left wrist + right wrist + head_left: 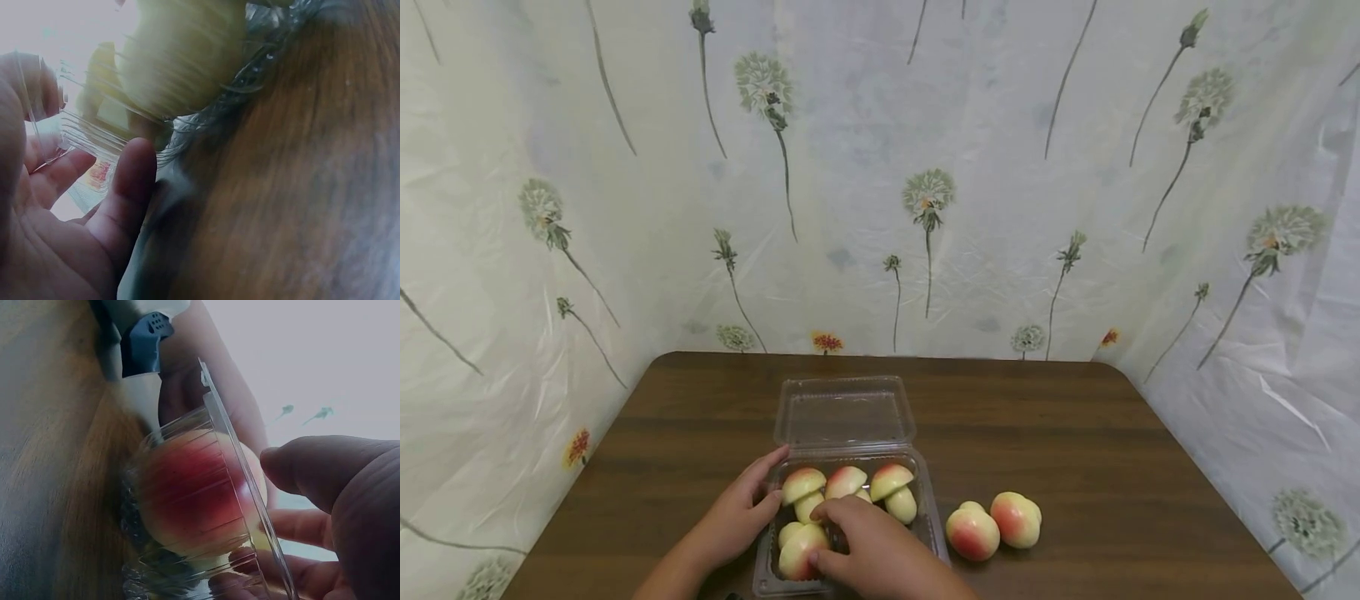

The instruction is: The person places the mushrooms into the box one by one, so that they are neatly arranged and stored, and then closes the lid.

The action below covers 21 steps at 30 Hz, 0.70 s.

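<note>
A clear plastic clamshell container sits open on the brown table, its lid laid back. Several red-and-yellow peaches lie inside. My left hand grips the container's left wall; in the left wrist view its fingers lie against the ribbed plastic. My right hand curls over a peach at the container's front left. In the right wrist view that peach shows through the wall, with my thumb above it.
Two loose peaches lie on the table just right of the container. A dandelion-print sheet walls in the table at the back and both sides. Bare wood stretches to the right and behind the lid.
</note>
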### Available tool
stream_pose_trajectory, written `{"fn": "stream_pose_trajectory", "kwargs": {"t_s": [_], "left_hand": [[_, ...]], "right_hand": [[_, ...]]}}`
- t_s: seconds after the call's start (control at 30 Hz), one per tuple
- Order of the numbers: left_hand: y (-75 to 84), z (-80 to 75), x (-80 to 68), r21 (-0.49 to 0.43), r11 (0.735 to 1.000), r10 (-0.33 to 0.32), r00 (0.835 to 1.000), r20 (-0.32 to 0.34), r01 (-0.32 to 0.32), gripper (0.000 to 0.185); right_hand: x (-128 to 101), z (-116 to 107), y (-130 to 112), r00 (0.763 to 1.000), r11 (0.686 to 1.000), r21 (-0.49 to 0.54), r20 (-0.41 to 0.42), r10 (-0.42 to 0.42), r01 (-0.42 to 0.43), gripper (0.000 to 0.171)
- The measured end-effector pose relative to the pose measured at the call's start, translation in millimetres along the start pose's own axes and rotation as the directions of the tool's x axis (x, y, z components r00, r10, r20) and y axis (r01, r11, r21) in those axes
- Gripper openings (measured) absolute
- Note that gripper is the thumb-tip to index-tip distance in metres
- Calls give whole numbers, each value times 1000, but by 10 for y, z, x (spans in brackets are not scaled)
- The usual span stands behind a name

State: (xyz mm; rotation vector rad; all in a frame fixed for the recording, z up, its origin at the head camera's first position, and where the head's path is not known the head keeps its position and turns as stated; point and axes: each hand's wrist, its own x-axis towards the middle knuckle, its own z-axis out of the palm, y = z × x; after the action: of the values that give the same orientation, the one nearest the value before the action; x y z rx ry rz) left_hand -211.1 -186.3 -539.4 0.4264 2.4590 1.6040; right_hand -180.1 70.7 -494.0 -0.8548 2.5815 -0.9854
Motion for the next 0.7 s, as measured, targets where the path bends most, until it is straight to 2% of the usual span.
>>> {"fn": "stream_pose_trajectory", "kwargs": {"t_s": [0.17,0.3,0.7], "left_hand": [[19,1,1,9,1000,21,1000,4,-21,62],[23,1,-4,-4,999,41,999,10,-41,62],[-2,21,6,1,999,44,999,-2,-44,63]], "right_hand": [[-14,-16,16,999,999,-34,-17,-32,32,45],[-39,-48,-12,998,999,-20,-43,-35,34,44],[-150,-122,12,992,991,127,-119,-29,44,44]]}}
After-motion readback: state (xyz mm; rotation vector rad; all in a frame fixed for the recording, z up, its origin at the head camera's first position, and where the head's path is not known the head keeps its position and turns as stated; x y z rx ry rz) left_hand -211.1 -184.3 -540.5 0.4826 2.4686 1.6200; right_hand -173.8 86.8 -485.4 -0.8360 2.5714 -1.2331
